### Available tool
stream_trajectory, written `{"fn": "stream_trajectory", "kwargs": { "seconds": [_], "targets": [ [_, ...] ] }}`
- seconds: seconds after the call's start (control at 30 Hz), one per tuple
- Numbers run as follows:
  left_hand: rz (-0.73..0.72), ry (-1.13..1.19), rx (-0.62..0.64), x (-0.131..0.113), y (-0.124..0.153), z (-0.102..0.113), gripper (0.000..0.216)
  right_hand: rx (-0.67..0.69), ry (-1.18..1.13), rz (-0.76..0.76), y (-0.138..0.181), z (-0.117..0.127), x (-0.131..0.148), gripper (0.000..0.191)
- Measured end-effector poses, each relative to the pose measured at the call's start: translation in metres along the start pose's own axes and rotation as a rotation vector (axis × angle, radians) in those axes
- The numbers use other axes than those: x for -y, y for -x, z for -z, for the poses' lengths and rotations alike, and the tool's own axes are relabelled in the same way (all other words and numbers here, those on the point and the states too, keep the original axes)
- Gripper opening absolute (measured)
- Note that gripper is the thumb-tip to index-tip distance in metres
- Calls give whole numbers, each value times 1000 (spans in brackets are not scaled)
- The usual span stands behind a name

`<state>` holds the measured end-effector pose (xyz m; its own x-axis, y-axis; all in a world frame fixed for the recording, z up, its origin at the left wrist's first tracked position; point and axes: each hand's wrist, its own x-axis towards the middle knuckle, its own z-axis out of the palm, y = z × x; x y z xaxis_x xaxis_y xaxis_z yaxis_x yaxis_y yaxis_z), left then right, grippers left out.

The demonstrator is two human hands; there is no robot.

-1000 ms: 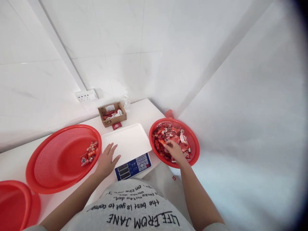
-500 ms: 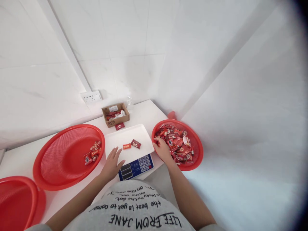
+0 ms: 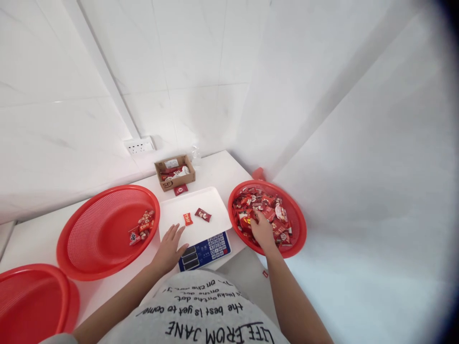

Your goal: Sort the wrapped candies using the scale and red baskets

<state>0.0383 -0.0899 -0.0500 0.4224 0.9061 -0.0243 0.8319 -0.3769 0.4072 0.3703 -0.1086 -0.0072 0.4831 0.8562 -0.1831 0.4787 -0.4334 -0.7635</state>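
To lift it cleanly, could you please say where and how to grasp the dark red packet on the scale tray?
Probably pinch the dark red packet across its middle, from above and the right: it lies flat, longer than wide, with an orange-red packet leftward.

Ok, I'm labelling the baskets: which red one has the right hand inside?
The right basket, heaped with red packets under the right hand. The middle basket holds a small cluster; the leftmost basket runs out of view. Neither contains a hand.

This looks like a packing-room or shop corner, with a digital scale (image 3: 205, 252), 3 red baskets (image 3: 96, 243) and wrapped sweets (image 3: 278, 227).
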Motion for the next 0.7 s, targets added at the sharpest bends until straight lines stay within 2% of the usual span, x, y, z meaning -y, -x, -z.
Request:
{"fn": "stream_trajectory", "kwargs": {
  "seconds": [0.1, 0.17, 0.23, 0.3, 0.37, 0.53, 0.7],
  "targets": [
    [-13, -2, -4, -1, -1, -1, 53, 191, -408, 97, 4, -4, 17, 52],
    [-21, 2, -15, -2, -2, -2, 54, 290, -469, 180, 0, -11, 21, 52],
    [-26, 9, -27, -2, -3, -3, 55, 253, -294, 230, -11, -19, 17, 49],
    [-33, 15, -34, -2, -2, -4, 55, 172, 2, 238, -26, -28, 8, 46],
    [-34, 14, -35, -2, -1, -4, 56, 193, 222, 231, -40, -36, -1, 46],
    [-1, 4, -35, -1, 3, 1, 55, 256, 316, 184, -54, -50, -18, 57],
    [45, 6, -9, 0, 8, 4, 56, 344, 324, 46, -57, -48, -32, 51]
  ]
}}
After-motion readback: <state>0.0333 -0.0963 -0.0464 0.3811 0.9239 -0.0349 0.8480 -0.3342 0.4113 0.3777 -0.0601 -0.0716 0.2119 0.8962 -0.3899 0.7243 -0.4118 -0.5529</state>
